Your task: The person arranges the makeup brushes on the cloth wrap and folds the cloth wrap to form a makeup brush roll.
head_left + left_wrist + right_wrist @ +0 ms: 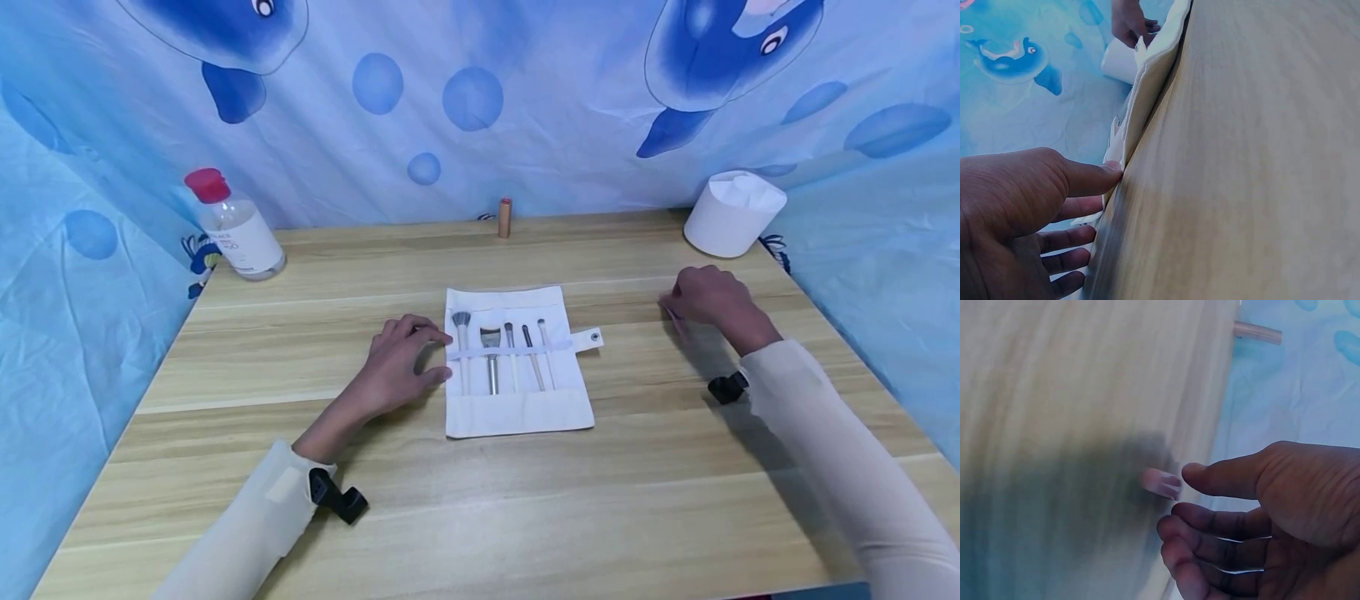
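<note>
A white fabric brush roll lies unrolled on the table, holding several makeup brushes behind a narrow band. Its snap tab sticks out to the right. My left hand is at the roll's left edge, thumb and index finger apart; in the left wrist view the thumb touches the cloth edge. Off to the right, my right hand is curled above the table. At its fingertips a small pinkish-white thing shows in the right wrist view, blurred; whether it is pinched cannot be made out.
A clear bottle with a red cap stands at the table's back left corner. At the back edge is a small copper-coloured tube, and a white paper roll sits at the back right. A blue whale-print curtain surrounds the table.
</note>
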`<move>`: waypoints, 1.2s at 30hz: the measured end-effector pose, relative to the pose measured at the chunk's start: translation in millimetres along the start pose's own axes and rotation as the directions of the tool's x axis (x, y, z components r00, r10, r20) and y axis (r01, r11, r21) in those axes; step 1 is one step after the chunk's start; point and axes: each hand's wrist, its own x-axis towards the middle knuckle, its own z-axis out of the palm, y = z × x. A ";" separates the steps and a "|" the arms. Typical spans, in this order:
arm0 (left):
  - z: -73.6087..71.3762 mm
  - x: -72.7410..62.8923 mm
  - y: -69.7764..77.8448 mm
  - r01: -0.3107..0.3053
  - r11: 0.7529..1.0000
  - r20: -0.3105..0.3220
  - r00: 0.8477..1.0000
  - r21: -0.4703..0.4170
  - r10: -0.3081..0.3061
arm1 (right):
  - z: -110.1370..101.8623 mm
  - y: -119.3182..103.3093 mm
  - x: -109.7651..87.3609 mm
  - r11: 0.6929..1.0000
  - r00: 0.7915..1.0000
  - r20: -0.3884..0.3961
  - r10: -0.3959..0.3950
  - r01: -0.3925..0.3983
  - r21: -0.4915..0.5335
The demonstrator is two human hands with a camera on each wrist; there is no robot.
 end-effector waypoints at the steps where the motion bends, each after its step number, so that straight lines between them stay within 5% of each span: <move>1: 0.2 -0.1 0.1 0.001 1.000 0.001 1.000 -0.001 -0.001 | 1.5 0.7 0.5 1.000 1.000 0.007 -0.009 0.009 0.008; 11: 2.5 0.0 -0.8 0.006 1.000 -0.003 1.000 -0.004 -0.006 | 7.1 -1.9 6.4 0.987 0.995 0.043 -0.092 0.085 0.137; 20: 0.5 0.1 1.7 -0.003 1.000 -0.010 1.000 -0.009 0.003 | -0.7 -23.4 11.2 0.961 0.965 -0.192 -0.180 0.214 0.173; 36: 1.4 0.6 -0.2 -0.005 1.000 -0.011 1.000 -0.007 0.005 | -5.1 -74.6 17.1 0.790 0.911 -0.339 -0.234 0.381 0.481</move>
